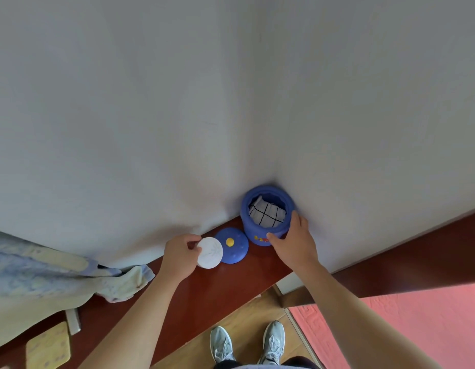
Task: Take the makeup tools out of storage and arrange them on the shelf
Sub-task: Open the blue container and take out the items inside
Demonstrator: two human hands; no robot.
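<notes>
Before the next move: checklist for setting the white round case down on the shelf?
1. Storage: blue jar open: ok.
2. Its lid off, lying on the shelf beside it: ok.
3. Grip: left hand pinches the white round case: ok.
4. Support: right hand grips the blue jar: ok.
5. Bare shelf near the left hand: ok.
6. More tools inside the checked pouch: cannot tell.

Wall hems the jar behind, lid just left; shelf front free.
</notes>
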